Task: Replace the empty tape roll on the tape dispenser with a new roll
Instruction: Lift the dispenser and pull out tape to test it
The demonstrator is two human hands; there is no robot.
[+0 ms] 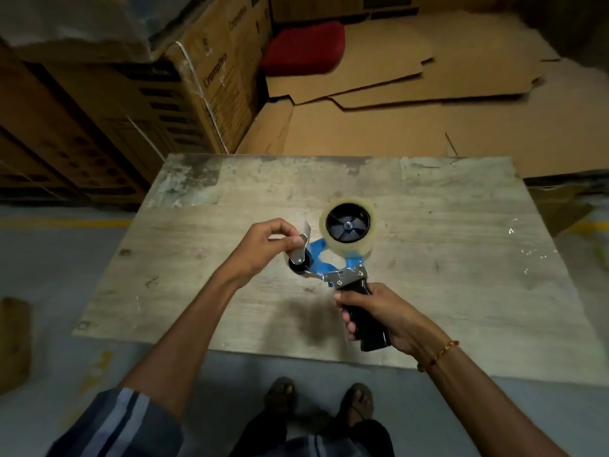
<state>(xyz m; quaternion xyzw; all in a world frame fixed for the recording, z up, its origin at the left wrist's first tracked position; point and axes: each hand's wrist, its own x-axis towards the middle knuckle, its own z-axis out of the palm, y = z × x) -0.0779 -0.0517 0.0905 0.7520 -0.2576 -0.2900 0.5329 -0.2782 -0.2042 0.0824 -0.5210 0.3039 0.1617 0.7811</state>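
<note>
A blue and metal tape dispenser (333,267) is held above a worn wooden board (445,258). A roll of clear tape (370,240) sits on the dispenser's black hub. My right hand (375,316) grips the black handle. My left hand (263,247) pinches the loose end of the tape at the dispenser's front, by the black roller (300,260) and its metal flap.
Stacked printed cartons (131,94) stand at the left behind the board. Flattened cardboard sheets (412,77) lie at the back right, with a red cushion (304,47) on them. My feet in sandals (316,395) are on the grey floor below the board.
</note>
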